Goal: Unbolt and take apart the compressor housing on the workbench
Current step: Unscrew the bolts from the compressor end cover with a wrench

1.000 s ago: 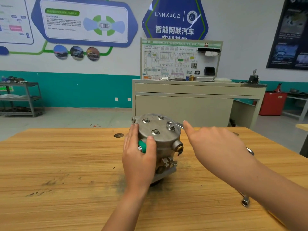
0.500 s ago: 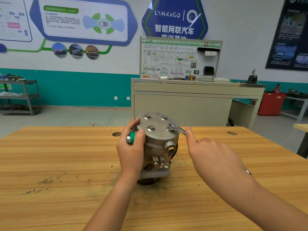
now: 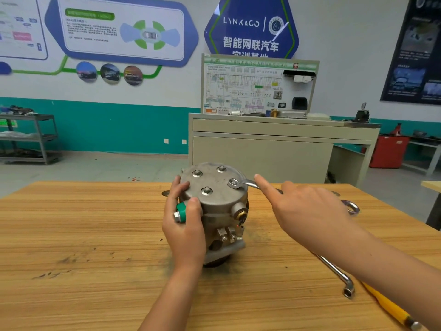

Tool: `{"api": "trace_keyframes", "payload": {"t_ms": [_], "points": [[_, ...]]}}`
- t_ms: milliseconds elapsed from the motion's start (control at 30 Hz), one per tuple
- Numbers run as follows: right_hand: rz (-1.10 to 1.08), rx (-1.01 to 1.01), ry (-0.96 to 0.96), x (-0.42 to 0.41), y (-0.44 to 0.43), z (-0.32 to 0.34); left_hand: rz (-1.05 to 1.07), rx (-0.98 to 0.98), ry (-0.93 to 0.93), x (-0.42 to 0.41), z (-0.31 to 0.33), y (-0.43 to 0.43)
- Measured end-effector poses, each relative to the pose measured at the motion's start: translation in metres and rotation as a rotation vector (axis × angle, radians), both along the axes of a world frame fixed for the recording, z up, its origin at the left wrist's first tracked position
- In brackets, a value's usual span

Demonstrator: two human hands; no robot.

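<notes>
A grey metal compressor point(image 3: 216, 204) stands upright on the wooden workbench point(image 3: 83, 235), its round top cover held by several bolts. My left hand point(image 3: 186, 232) grips its left side, thumb and fingers wrapped around a green-capped port point(image 3: 181, 211). A silver wrench point(image 3: 245, 183) has its ring end seated on the right-hand bolt of the cover. My right hand point(image 3: 307, 211) holds the wrench's shaft, with the index finger stretched along it toward the bolt. The wrench's far ring end point(image 3: 350, 207) pokes out past my hand.
An L-shaped socket wrench point(image 3: 338, 275) and a yellow-handled tool point(image 3: 386, 306) lie on the bench at the right, partly under my right forearm. A beige cabinet point(image 3: 262, 151) with a wiring display board stands beyond the bench's far edge.
My left hand has slid from the front of the housing round to its left side. My right hand has closed down onto the wrench, which stays on the same bolt.
</notes>
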State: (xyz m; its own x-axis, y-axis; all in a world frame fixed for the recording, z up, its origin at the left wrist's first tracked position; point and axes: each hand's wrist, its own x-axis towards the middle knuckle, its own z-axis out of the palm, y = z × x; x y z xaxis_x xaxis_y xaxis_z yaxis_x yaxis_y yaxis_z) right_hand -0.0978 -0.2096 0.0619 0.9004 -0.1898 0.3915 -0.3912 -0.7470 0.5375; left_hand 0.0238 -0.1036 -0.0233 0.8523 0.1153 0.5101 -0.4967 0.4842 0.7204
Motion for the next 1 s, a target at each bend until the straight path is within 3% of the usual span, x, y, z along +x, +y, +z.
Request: {"api": "trace_keyframes", "payload": {"t_ms": [167, 333, 400, 533, 700, 833, 867, 1000], "points": [[0.044, 0.025, -0.049, 0.011, 0.013, -0.006, 0.061, 0.018, -0.021, -0.009, -0.004, -0.007], [0.009, 0.096, -0.074, -0.007, 0.000, -0.018, -0.136, 0.116, -0.040, 0.012, 0.009, -0.002], [0.079, 0.078, -0.113, -0.013, -0.008, -0.016, -0.238, 0.144, -0.038, 0.024, 0.016, 0.003], [0.422, -0.073, -0.385, -0.002, -0.045, -0.022, -0.329, 0.222, -0.019, 0.043, 0.019, 0.010], [0.465, -0.036, -0.407, 0.051, -0.072, -0.003, -0.383, 0.232, -0.018, 0.054, 0.021, 0.010], [0.561, -0.045, -0.258, 0.094, -0.059, 0.018, -0.382, 0.202, -0.010, 0.050, 0.021, 0.009], [0.553, -0.011, -0.315, 0.095, -0.057, 0.022, -0.369, 0.177, -0.006, 0.049, 0.020, 0.009], [0.440, 0.517, -0.731, 0.064, -0.052, 0.020, -0.308, 0.094, 0.009, 0.046, 0.015, 0.013]]}}
